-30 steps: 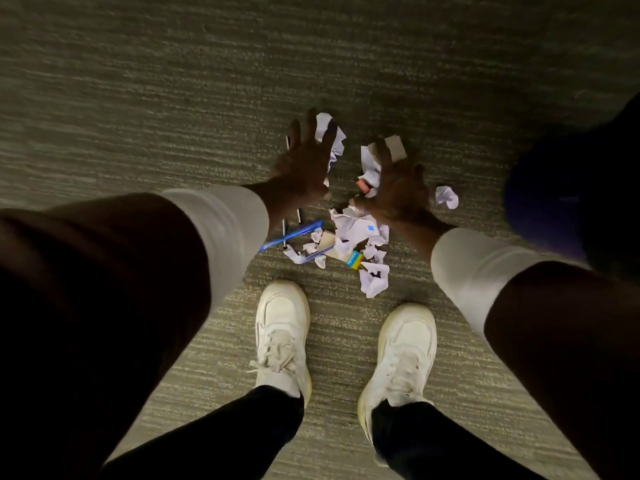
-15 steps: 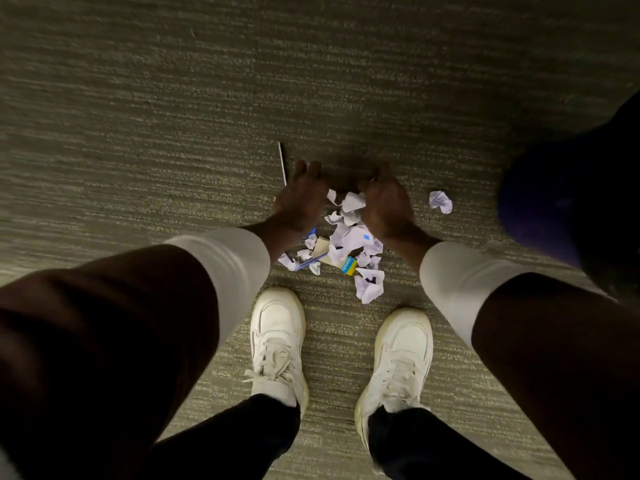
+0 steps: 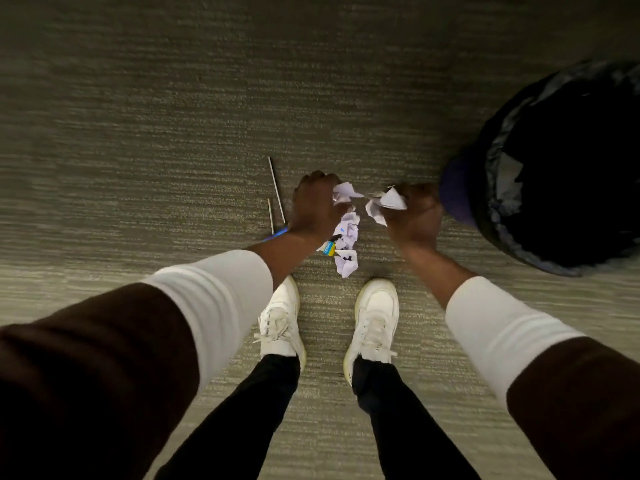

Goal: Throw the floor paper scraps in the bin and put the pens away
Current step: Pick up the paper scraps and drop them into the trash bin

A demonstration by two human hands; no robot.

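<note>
Both hands are fisted on crumpled scraps: left hand, right hand. I judge loose edges may drop short of the bin at right. More paper scraps and 2 pens lie on the floor.

- Bin, right of the frame: cut off by the right edge; its interior is too dark to make out beyond a few pale shards near the rim.
- Blue pen, centre: only a short length shows; the rest lies hidden under the left hand and wrist.
- Paper scraps on the floor: partly covered by the left hand; their count cannot be told.
- Blue-and-yellow item among the scraps: too small to identify.
- Right hand: its fingers are hidden behind crumpled paper.
- Both upper sleeves: cut off by the lower corners of the frame.
</note>
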